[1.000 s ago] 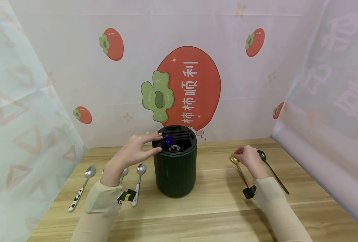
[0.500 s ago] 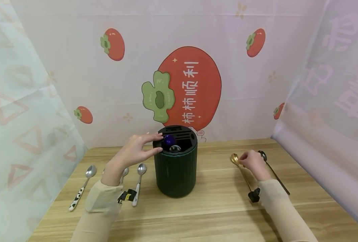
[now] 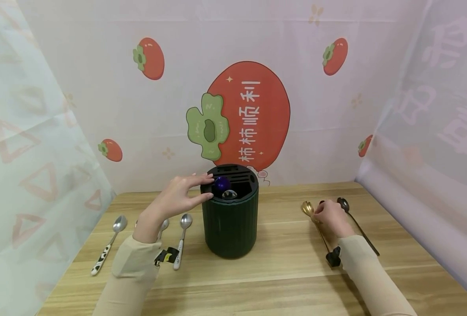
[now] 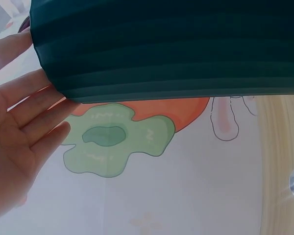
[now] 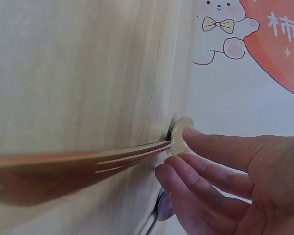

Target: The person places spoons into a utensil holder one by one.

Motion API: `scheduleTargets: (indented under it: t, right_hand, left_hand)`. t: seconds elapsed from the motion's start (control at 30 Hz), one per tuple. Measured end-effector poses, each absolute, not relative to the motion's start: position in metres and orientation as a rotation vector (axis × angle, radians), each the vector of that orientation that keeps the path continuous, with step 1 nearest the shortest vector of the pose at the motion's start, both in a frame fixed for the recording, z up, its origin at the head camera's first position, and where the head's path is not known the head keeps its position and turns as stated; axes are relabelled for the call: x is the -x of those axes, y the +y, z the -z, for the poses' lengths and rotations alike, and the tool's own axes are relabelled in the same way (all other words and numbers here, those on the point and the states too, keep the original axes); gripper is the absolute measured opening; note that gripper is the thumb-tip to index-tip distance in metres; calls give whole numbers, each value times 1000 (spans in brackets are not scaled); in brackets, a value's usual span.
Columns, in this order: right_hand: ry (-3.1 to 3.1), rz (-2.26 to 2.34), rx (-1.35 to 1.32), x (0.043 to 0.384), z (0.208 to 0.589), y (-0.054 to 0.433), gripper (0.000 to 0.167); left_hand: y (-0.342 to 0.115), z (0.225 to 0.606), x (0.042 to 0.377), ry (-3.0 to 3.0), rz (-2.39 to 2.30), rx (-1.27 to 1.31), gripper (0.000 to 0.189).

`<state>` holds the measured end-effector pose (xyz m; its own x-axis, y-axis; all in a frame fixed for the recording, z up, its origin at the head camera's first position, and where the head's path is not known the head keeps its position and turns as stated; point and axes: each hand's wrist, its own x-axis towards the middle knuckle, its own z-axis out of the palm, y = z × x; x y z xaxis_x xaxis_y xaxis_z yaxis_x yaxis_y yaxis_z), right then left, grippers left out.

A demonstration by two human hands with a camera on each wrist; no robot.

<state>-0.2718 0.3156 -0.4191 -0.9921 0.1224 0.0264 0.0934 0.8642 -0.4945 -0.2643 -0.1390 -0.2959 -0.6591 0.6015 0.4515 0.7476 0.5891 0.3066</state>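
In the head view my left hand [image 3: 180,195] rests its straight fingers and thumb against the rim of a dark green ribbed utensil holder [image 3: 231,228]. The left wrist view shows fingertips touching the holder's side [image 4: 166,54]. A glossy blue rounded end [image 3: 222,184] and a silver rounded end [image 3: 229,194] show in its opening. At the right, my right hand [image 3: 332,216] is beside the neck of a gold spoon [image 3: 308,207] lying on the table. In the right wrist view its thumb and fingers are apart on either side of the gold spoon; contact is unclear.
A black spoon [image 3: 343,204] lies right of my right hand. Another dark end [image 3: 322,202] shows behind that hand. Left of the holder lie a silver spoon [image 3: 185,220], a partly hidden spoon [image 3: 164,224] and a spotted-handled spoon [image 3: 119,224]. Printed cloth [image 3: 316,153] stands behind the table.
My right hand has shifted right from the gold spoon's bowl to beside its neck. The left hand stays at the holder's rim. No spoon has visibly moved.
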Motion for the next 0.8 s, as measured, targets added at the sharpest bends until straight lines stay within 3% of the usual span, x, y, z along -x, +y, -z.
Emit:
scheduleTargets:
  t: [0.6, 0.8]
  right_hand:
    - [-3131, -702, 237, 283, 422, 319, 14]
    - [-3140, -768, 277, 287, 422, 319, 23]
  left_hand:
    - [-138, 295, 263, -2506, 677, 1111, 44]
    - [-138, 295, 262, -2511, 667, 1104, 44]
